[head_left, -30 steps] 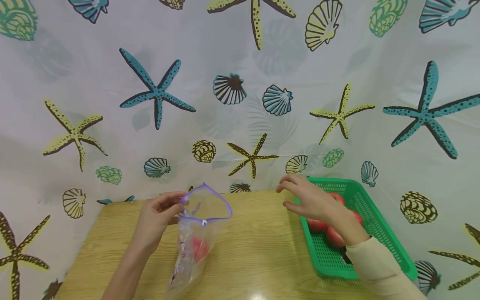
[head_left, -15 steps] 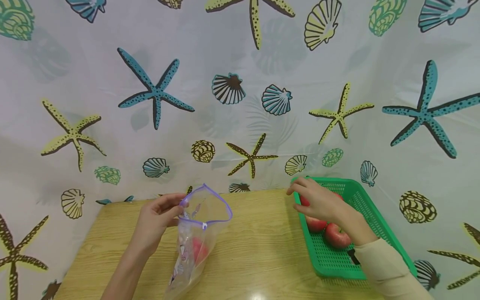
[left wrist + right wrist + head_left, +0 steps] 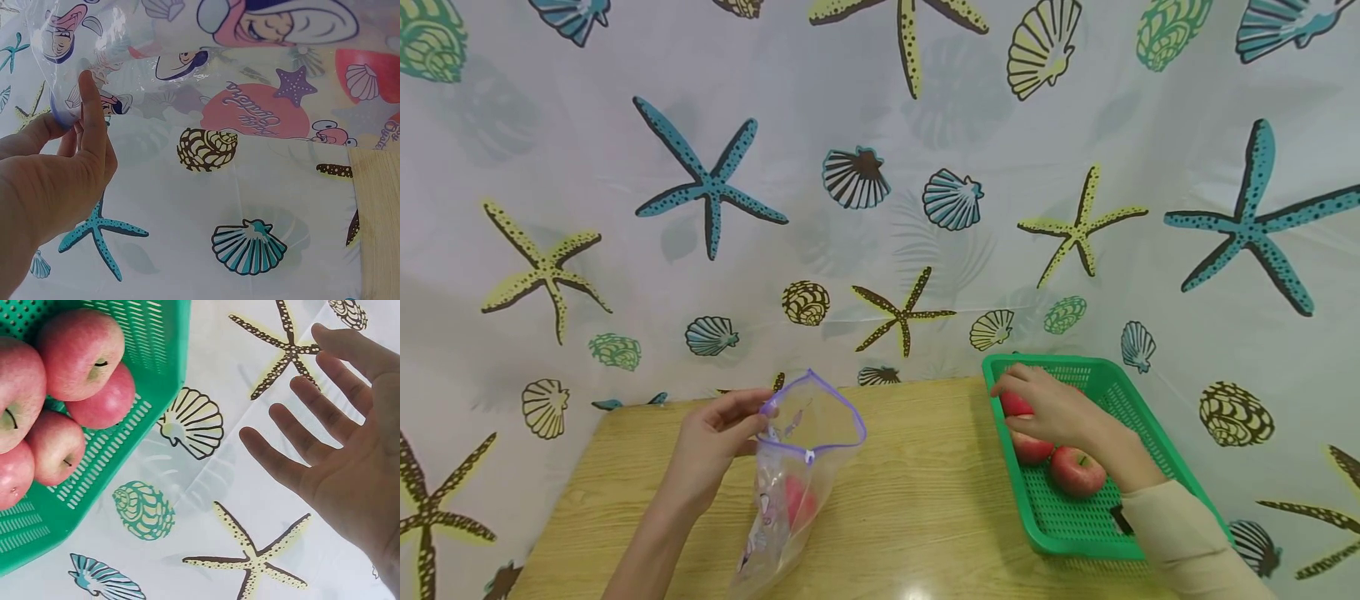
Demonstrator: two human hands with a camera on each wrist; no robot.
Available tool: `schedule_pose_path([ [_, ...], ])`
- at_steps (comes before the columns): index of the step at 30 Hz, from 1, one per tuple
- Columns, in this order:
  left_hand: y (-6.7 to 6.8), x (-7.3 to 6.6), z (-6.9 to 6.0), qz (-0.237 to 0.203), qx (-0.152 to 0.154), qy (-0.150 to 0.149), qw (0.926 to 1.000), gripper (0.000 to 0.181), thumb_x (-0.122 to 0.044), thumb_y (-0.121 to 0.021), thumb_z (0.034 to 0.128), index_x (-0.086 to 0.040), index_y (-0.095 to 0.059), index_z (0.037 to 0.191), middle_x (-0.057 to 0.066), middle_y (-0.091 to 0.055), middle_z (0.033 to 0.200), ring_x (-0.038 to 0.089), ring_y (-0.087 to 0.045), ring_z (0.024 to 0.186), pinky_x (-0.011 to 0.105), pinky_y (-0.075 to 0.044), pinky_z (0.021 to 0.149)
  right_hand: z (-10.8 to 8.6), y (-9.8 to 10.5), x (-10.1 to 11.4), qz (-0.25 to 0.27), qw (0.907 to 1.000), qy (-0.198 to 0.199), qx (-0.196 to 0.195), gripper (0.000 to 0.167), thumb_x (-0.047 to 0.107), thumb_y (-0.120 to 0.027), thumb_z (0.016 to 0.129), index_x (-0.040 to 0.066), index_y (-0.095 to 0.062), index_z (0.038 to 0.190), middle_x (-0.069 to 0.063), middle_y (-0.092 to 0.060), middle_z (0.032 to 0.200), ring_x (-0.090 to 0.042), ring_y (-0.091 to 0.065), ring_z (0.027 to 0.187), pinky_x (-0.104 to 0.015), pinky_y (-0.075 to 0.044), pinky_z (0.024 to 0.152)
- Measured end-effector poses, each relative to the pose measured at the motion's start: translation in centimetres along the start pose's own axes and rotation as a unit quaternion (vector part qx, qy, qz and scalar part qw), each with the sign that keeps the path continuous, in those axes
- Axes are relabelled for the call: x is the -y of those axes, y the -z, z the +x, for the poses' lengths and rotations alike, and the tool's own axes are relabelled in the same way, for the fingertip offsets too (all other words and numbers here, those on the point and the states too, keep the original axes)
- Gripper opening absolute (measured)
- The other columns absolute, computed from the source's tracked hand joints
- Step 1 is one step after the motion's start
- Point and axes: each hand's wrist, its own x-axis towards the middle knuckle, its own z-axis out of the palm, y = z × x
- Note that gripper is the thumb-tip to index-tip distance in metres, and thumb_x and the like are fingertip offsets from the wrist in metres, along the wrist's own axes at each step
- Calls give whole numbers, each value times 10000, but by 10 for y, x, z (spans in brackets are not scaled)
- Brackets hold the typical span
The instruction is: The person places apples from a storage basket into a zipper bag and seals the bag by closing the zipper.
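In the head view my left hand (image 3: 711, 442) pinches the edge of a clear zip bag (image 3: 767, 533). The bag hangs with its purple-rimmed mouth apart, and a red apple (image 3: 800, 502) shows through its side. Cartoon prints cover the bag (image 3: 256, 112) in the left wrist view, where thumb and fingers of the left hand (image 3: 59, 172) hold its rim. My right hand (image 3: 1060, 412) hovers over a green basket (image 3: 1026, 508) of red apples (image 3: 1077, 472), hiding some. From the right wrist, that hand (image 3: 350, 425) has spread fingers, apart from the apples (image 3: 81, 353).
The basket stands on the right of a wooden table (image 3: 917, 475). A dark patch (image 3: 1122, 520) shows inside the basket near the right sleeve. Behind the table hangs a white curtain (image 3: 865, 250) printed with starfish and shells.
My right hand has moved right and down, from beside the basket's left rim to over the apples. My left hand and the bag have stayed nearly still.
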Motion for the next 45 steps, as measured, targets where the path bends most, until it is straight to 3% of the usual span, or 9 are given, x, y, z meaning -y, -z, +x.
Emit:
schedule_pose_path([
  [4, 0, 0, 0, -13, -13, 14, 10000, 323, -103, -643, 952, -3, -625, 1259, -76, -705, 1007, 101, -666, 923, 283, -596, 741, -5, -5, -9, 3, 10000, -34, -6, 319, 112, -670, 837, 121, -661, 1156, -52, -602, 1165, -255, -560, 1047, -390, -514, 790],
  [10, 0, -1, -2, -12, -30, 71, 10000, 326, -106, -648, 951, -10, -628, 1262, -78, -701, 1000, 100, -663, 912, 286, -597, 740, -13, -14, -24, 103, 9999, -27, 45, 162, 186, -643, 908, 122, -640, 1057, -118, -594, 1182, -281, -581, 1031, -434, -501, 828],
  [18, -1, -2, -3, -40, -26, 49, 10000, 327, -89, -644, 948, 0, -625, 1261, -85, -703, 994, 109, -669, 926, 286, -598, 742, -22, -21, -41, 135, 9993, -160, 294, 259, 145, -734, 855, 88, -648, 1093, -166, -599, 1174, -342, -602, 1051, -482, -528, 837],
  [27, -2, -3, -4, -60, -8, 51, 10000, 334, -92, -655, 941, 7, -624, 1259, -89, -701, 989, 97, -668, 915, 282, -598, 732, -36, -30, -55, 91, 9982, -372, 469, 328, 136, -788, 793, 92, -661, 1092, -34, -567, 1061, -250, -512, 997, -414, -503, 803],
  [33, -3, -3, -4, -67, -8, 62, 10000, 338, -89, -663, 935, 7, -625, 1256, -90, -697, 984, 94, -667, 910, 282, -598, 733, -44, -34, -63, 58, 9994, -150, 312, 350, 101, -806, 719, 84, -672, 1042, -53, -577, 1042, -216, -509, 952, -381, -499, 772],
  [37, -3, -2, -4, -59, 20, 77, 10000, 335, -96, -662, 938, 3, -627, 1256, -90, -699, 993, 102, -668, 924, 280, -597, 738, -49, -38, -66, 208, 9984, -300, 437, 373, 76, -786, 718, 71, -672, 1073, -71, -571, 1066, -141, -506, 852, -305, -466, 702],
  [45, -4, -1, -3, 4, 18, 124, 9999, 334, -124, -659, 949, -7, -627, 1260, -81, -699, 999, 102, -664, 921, 280, -593, 740, -58, -45, -73, 356, 9957, -551, 648, 369, 63, -770, 751, 50, -656, 1102, -98, -565, 1080, -166, -531, 791, -284, -454, 668],
])
